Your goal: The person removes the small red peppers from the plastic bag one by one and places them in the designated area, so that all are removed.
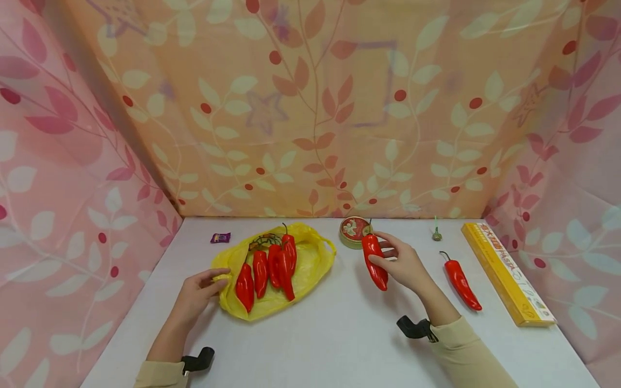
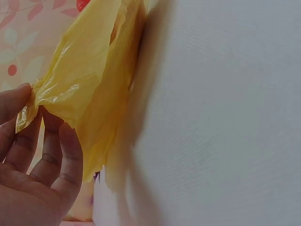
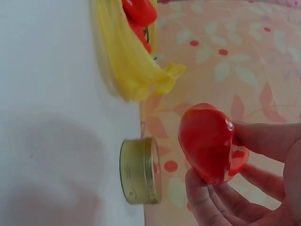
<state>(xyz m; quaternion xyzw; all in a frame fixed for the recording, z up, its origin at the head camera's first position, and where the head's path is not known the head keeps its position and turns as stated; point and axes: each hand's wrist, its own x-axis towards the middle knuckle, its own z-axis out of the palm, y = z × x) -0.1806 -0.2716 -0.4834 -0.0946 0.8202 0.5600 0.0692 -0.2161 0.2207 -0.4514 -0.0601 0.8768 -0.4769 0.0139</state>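
A yellow plastic bag (image 1: 305, 264) lies open on the white table (image 1: 339, 334) with several red peppers (image 1: 266, 269) on it. My left hand (image 1: 204, 288) pinches the bag's left edge (image 2: 51, 96) between thumb and fingers. My right hand (image 1: 400, 261) holds one red pepper (image 1: 374, 261) just above the table, right of the bag; in the right wrist view the pepper (image 3: 207, 143) sits between thumb and fingers. Another red pepper (image 1: 462, 281) lies on the table further right.
A round gold tin (image 1: 354, 231) stands behind the held pepper. A long yellow box (image 1: 506, 272) lies along the right edge. A small green object (image 1: 436, 233) and a purple wrapper (image 1: 220, 237) lie near the back. Patterned cloth walls enclose the table.
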